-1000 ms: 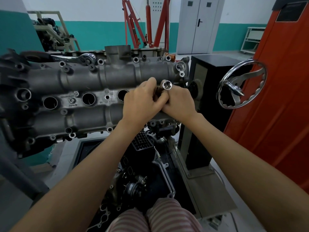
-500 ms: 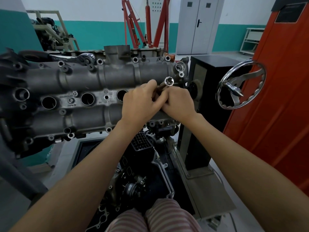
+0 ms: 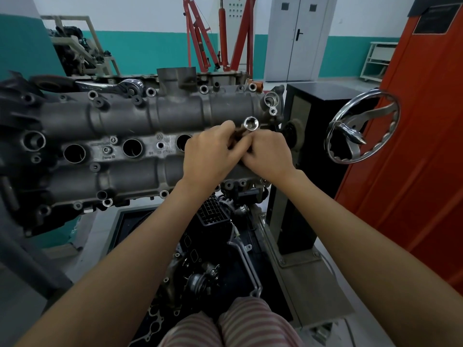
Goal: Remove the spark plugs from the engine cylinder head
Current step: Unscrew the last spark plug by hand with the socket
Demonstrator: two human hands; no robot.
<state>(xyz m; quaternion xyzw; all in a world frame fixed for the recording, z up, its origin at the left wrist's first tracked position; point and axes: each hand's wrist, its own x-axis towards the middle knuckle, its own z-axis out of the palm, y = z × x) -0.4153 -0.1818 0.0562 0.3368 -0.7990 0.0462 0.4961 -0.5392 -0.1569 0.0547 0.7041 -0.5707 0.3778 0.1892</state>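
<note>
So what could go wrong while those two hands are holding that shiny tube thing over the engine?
The left hand and right hand both grip the shiny metal socket tube above the grey engine cylinder head. If it slips, it might drop into the parts below or into an open round plug hole. The chrome ratchet resting on the head's top edge could also slide off.

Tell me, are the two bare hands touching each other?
Touching: the head view shows the left hand pressed against the right hand around the chrome socket.

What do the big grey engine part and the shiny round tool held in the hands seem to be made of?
The grey cylinder head looks like cast metal, probably aluminium: dull, grainy, matte surface. The shiny socket looks like polished or chromed steel, with bright mirror-like glints on its rim.
</note>
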